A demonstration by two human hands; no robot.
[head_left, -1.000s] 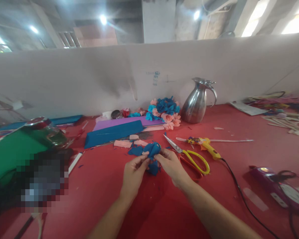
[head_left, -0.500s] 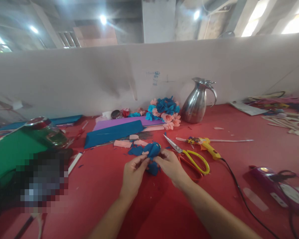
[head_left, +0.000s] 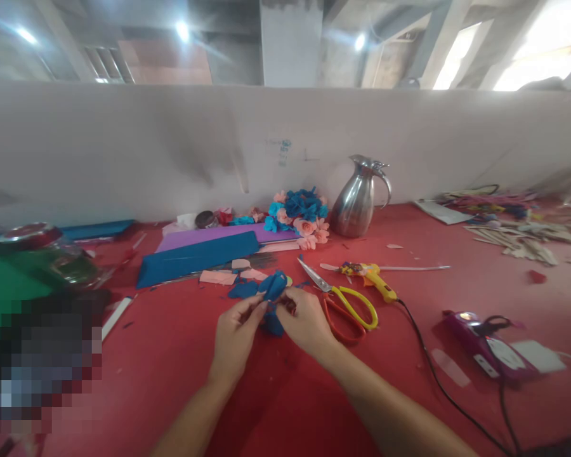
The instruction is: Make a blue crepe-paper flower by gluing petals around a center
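My left hand (head_left: 238, 327) pinches a piece of blue crepe paper (head_left: 273, 285) between thumb and fingers. On its other side my right hand (head_left: 307, 320) is closed on the same piece, fingers curled. Part of the blue paper hangs below the fingertips, and the exact grip is partly hidden. Just beyond lie loose blue petals (head_left: 242, 290) and pink paper strips (head_left: 217, 277). Scissors (head_left: 335, 289) with one yellow and one red handle rest right of my right hand.
Right of the scissors lies a yellow glue gun (head_left: 380, 282), its cord running to a purple power strip (head_left: 485, 349). Against the white partition stand a steel jug (head_left: 356, 200) and a bunch of paper flowers (head_left: 304, 212). A blue paper stack (head_left: 200, 257) and glass jar (head_left: 71, 260) are left.
The view has turned a little to the right, so the table things appear farther left. Both hands keep hold of the blue paper, with small finger shifts.
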